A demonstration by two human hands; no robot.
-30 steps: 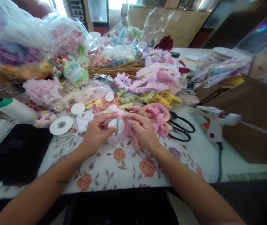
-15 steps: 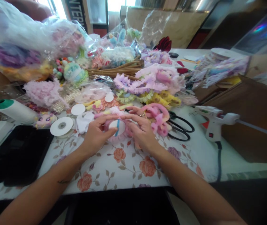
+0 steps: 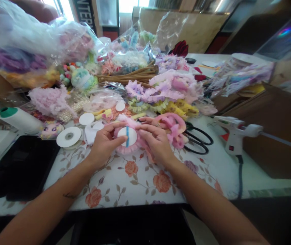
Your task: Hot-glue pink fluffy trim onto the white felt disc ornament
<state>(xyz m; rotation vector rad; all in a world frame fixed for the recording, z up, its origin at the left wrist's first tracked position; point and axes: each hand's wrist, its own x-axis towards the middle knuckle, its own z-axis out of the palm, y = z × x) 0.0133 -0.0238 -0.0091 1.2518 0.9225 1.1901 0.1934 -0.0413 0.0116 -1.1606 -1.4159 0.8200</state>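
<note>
A flowered tablecloth [image 3: 140,192] is covering the work area, and to its right a glue gun [image 3: 234,136] is standing with its cord [image 3: 240,178] running toward the near edge; an arm snagging that cord could topple it. The right hand [image 3: 156,139] is curling against the right side of a pink ruffled piece [image 3: 128,149], though whether its fingertips are gripping cannot be told. The left hand [image 3: 106,139] is pinching the piece's left side, thumb on top. Black scissors [image 3: 198,149] are lying right of the hands, beside a pink loop [image 3: 182,123], where a sideways sweep could knock them. The ruffled piece is sitting between both hands, its white disc [image 3: 133,136] facing up; uneven thumb pressure could skew the disc or the blue strip [image 3: 127,132] that is crossing it.
</note>
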